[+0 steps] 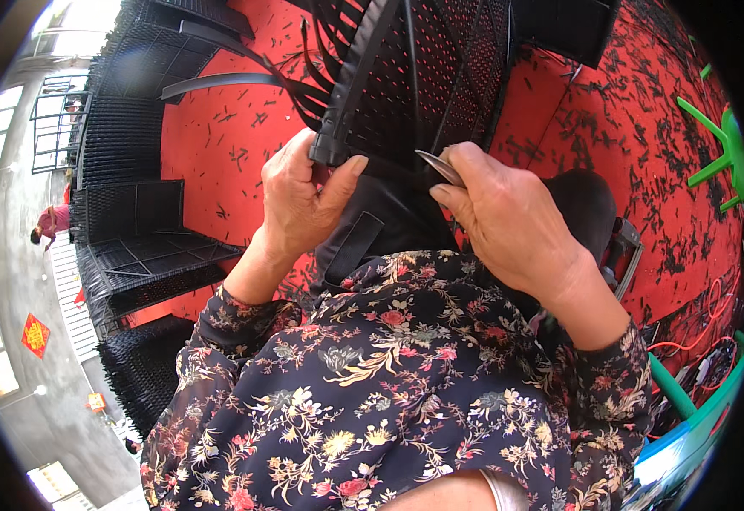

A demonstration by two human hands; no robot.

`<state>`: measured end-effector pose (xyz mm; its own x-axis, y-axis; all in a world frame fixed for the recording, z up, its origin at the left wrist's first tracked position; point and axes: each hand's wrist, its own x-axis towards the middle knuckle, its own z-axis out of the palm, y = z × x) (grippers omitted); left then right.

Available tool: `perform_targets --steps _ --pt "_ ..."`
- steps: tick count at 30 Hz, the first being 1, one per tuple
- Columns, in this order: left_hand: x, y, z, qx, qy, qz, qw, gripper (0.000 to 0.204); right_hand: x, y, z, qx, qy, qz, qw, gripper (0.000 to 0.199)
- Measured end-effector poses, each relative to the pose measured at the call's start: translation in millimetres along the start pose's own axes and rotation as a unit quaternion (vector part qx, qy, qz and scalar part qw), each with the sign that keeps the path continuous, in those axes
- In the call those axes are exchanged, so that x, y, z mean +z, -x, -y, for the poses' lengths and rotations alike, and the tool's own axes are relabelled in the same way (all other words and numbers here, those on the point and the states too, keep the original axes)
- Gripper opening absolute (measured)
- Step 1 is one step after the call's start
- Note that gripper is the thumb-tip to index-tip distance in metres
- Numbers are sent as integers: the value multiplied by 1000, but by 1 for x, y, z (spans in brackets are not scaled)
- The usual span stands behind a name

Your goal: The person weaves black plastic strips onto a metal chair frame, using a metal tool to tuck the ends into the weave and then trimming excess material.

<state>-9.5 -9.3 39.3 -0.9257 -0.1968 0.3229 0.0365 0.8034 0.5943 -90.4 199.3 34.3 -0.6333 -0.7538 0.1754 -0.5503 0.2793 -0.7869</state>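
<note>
My left hand is closed around the lower end of a black strip-wrapped frame bar. Loose flat black plastic strips stick out from the bar to the left. Behind it stands a black woven panel with rows of small holes. My right hand, fingers pinched, grips a pointed metal blade; its tip points left toward the bar's end, with a gap between them. The blade's handle is hidden in the hand, so I cannot tell its exact kind.
Black woven furniture pieces are stacked along the left. The red floor is strewn with short black strip cuttings. At right are a green plastic stool, orange cable and a green-edged table. Another person is far left.
</note>
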Motion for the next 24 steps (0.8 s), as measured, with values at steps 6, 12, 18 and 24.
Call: perform_targets --steps 6,12,18,24 --pt "1 1 -2 -3 11 15 1000 26 7 -5 -3 38 -141 29 989 19" --pt "3 1 -1 30 -12 13 999 27 67 35 -24 294 -377 -64 876 23" --pt "3 -2 3 63 -36 19 997 29 53 48 -29 2 -192 -82 978 33" --pt "-1 -3 -5 74 -92 62 991 35 -4 6 -2 -88 -14 13 996 25"
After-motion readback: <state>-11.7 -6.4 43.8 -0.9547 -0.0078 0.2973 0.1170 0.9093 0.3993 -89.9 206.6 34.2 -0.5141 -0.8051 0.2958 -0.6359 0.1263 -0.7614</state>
